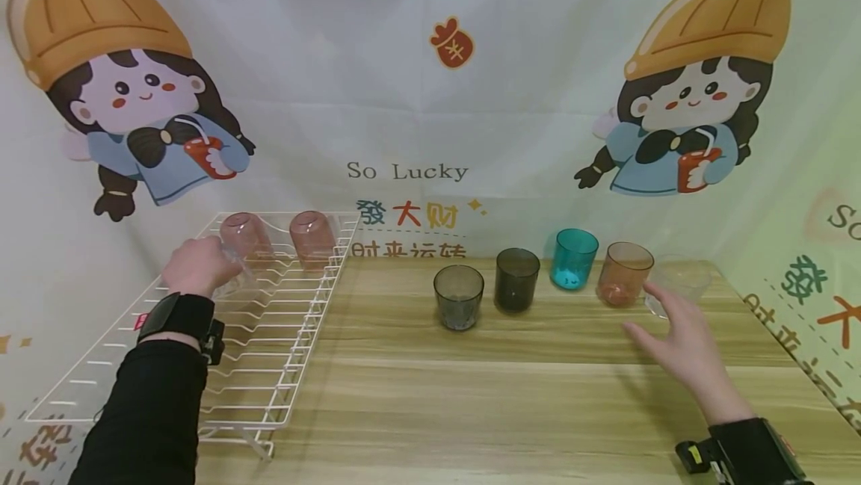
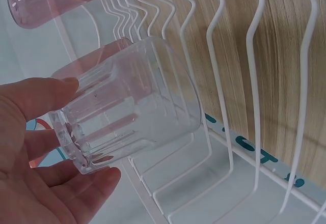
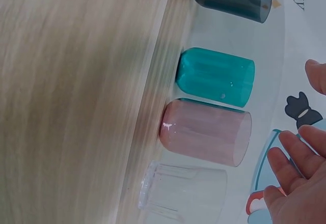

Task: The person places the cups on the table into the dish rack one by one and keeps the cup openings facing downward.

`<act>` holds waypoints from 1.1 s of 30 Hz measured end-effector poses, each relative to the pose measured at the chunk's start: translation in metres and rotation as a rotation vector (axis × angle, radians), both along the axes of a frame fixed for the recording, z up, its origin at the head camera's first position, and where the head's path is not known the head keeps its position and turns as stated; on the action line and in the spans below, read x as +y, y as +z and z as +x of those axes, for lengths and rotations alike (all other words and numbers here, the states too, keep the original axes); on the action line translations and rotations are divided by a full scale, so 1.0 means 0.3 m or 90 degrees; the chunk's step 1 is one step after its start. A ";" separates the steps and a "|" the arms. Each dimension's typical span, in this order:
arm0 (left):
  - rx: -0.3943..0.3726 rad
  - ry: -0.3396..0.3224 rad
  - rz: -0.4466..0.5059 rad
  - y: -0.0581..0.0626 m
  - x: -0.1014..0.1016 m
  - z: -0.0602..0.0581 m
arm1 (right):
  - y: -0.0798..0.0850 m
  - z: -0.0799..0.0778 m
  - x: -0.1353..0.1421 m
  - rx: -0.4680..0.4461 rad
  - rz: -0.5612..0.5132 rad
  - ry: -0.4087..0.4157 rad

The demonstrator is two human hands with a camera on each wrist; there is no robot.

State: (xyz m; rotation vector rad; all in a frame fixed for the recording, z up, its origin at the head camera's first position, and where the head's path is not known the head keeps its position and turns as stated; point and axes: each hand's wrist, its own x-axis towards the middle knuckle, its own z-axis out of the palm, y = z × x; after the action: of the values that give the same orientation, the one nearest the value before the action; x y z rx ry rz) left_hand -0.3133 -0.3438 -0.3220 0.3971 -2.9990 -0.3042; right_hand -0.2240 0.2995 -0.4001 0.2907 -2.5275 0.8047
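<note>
My left hand (image 1: 202,264) grips a clear glass (image 2: 132,102) by its thick, ribbed base, thumb on one side and fingers on the other. The glass is upside down, its rim close over the wires of a white dish rack (image 1: 269,373). Two pink glasses, one at the left (image 1: 245,237) and one at the right (image 1: 312,238), stand inverted at the rack's far end. My right hand (image 1: 686,343) holds nothing; its fingers are spread in front of another clear glass (image 3: 186,191), which it partly hides in the head view. Beside that glass stands an upright pinkish-orange glass (image 1: 625,274).
Left of the pinkish-orange glass are a teal glass (image 1: 574,259), a dark glass (image 1: 516,281) and a grey glass (image 1: 459,298), all upright on the wooden table (image 1: 498,410). A printed cloth (image 1: 403,59) hangs behind the table.
</note>
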 end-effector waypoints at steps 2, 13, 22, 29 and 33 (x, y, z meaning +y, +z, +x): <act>-0.004 0.006 0.001 -0.001 0.001 -0.002 | 0.001 -0.001 0.000 0.001 0.002 -0.001; -0.005 0.014 0.002 -0.005 -0.009 -0.003 | 0.018 -0.011 0.000 -0.001 0.007 -0.005; -0.011 0.023 0.011 -0.007 -0.016 -0.004 | 0.035 -0.035 0.008 0.014 0.018 -0.006; -0.004 0.026 0.019 -0.015 -0.029 -0.008 | 0.050 -0.063 0.022 0.013 0.021 -0.015; 0.027 0.006 0.012 -0.013 -0.031 -0.005 | 0.055 -0.074 0.037 0.017 0.024 -0.026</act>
State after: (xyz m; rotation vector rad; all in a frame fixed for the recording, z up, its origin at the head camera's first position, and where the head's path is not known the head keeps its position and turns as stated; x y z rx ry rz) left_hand -0.3147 -0.3531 -0.3258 0.4013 -2.9547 -0.3363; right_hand -0.2462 0.3105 -0.3836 0.2601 -2.5179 0.7332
